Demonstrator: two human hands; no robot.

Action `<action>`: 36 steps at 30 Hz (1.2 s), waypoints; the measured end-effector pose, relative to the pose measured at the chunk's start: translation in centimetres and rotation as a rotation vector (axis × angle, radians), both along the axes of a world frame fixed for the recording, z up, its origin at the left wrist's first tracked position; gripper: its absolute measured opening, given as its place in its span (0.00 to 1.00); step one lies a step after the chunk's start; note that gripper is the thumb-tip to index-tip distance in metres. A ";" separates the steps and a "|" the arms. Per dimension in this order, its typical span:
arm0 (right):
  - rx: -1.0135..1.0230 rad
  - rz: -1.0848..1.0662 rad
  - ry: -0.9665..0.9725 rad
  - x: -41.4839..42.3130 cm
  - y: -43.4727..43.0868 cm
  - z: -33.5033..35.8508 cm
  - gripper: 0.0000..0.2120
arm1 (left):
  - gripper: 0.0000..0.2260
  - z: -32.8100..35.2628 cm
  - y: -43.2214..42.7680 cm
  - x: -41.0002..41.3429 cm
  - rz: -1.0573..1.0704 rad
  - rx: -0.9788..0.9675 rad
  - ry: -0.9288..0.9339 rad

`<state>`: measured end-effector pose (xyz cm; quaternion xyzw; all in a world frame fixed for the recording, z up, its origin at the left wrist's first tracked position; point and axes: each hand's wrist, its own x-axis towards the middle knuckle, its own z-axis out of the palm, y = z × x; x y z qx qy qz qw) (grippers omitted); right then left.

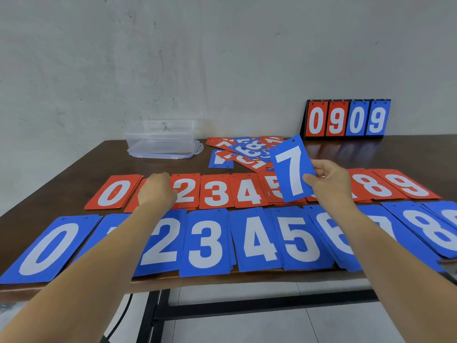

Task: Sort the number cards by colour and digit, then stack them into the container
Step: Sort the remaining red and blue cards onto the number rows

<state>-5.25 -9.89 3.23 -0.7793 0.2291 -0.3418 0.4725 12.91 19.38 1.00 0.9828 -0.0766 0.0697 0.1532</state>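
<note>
Sorting is in hand; nothing has gone into the container yet. The right hand [329, 180] pinches a blue 7 card [291, 169] by its right edge, thumb on the face, and holds it upright in the air above the red row [217, 191]. The left hand [155, 189] lies knuckles-up on the red 1 pile [132, 206]. Its fingers are hidden from this side, so I cannot tell whether they grip a card or only press on the pile.

Along the near edge of the table [86, 164] runs the blue row [205, 241], with piles from 0 upward. The blue 7 pile [385, 224] shows only in part behind the right forearm, between the 6 and the 8. The red row, 0 to 9, lies just behind the blue row. An unsorted heap [247, 152] of red and blue cards sits toward the far edge. The clear plastic container [160, 141] stands to its left, and a flip scoreboard [346, 118] reading 0909 stands at the far right.

The next move probably calls for drawing the 7 card back and down onto its blue pile, laid square. After that the heap still needs clearing before any stacking.
</note>
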 end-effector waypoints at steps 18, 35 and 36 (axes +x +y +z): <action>0.098 -0.064 0.015 -10.6 -9.1 1.2 0.13 | 0.24 2.1 -7.6 -8.4 -0.142 -0.188 -0.100; -0.636 -0.091 0.613 -16.8 -11.6 -3.2 0.21 | 0.26 0.3 -16.7 -19.5 -0.170 -0.088 -0.102; -0.635 -0.064 0.595 -16.6 -11.7 -3.0 0.22 | 0.26 0.4 -16.9 -19.9 -0.163 -0.069 -0.107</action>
